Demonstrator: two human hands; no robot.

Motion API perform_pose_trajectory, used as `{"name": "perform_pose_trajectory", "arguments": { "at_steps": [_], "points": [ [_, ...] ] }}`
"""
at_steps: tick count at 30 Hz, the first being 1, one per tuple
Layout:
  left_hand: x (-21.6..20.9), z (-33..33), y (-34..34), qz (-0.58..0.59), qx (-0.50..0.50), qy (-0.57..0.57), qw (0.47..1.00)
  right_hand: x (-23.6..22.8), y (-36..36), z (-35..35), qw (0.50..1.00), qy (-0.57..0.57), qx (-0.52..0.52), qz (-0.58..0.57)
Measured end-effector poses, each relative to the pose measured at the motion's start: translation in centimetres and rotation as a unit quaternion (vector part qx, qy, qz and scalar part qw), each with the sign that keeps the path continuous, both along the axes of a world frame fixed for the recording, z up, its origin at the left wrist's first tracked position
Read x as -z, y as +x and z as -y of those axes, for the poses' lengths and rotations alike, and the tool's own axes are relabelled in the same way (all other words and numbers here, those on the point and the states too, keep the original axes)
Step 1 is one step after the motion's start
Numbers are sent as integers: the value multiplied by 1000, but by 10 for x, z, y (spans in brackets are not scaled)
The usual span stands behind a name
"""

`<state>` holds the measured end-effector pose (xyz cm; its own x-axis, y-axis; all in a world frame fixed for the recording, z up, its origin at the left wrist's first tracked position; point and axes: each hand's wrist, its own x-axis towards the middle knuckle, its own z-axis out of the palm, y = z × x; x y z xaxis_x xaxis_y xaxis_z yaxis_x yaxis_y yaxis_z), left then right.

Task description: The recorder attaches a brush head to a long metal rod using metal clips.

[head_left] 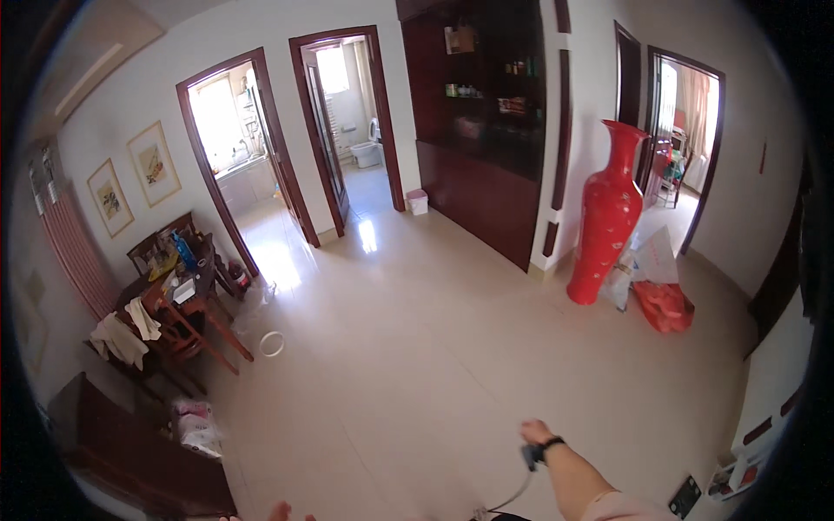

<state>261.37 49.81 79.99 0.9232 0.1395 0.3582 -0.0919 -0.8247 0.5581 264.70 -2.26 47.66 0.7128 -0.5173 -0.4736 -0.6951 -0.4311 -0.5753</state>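
My right hand (536, 431) is out over the tiled floor at the lower right, its fingers curled in with nothing visible in them. Round that wrist runs a black strap (549, 445) carrying a small dark device (529, 457), and a thin grey cable (519, 495) trails from it toward the lower edge. Of my left hand (282, 511) only some fingertips show at the bottom edge, held apart; the rest is out of view. Neither hand touches any furniture.
A dark wooden table (211, 300) with chairs stands at left, near a white ring (272, 344) on the floor. Ahead are doorways and a dark cabinet (478, 195). At right stand a tall red vase (606, 221) and a red bag (665, 306).
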Motion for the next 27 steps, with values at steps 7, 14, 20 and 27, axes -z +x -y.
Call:
{"name": "perform_pose_trajectory", "arguments": {
  "at_steps": [7, 14, 20, 27],
  "points": [
    [298, -131, 44, -453, -109, 56, 883, -143, 335, -170, 893, 297, -260, 217],
    [344, -162, 292, -489, -21, -165, 856, 75, 231, -31, 977, 97, -131, -135],
    [408, -198, 515, -379, -61, -228, 895, 16, 192, -35, 915, 169, 180, -318],
    [351, -109, 668, -537, -66, -415, 732, 36, 367, 20, 923, 111, 111, -352]
  ]
}}
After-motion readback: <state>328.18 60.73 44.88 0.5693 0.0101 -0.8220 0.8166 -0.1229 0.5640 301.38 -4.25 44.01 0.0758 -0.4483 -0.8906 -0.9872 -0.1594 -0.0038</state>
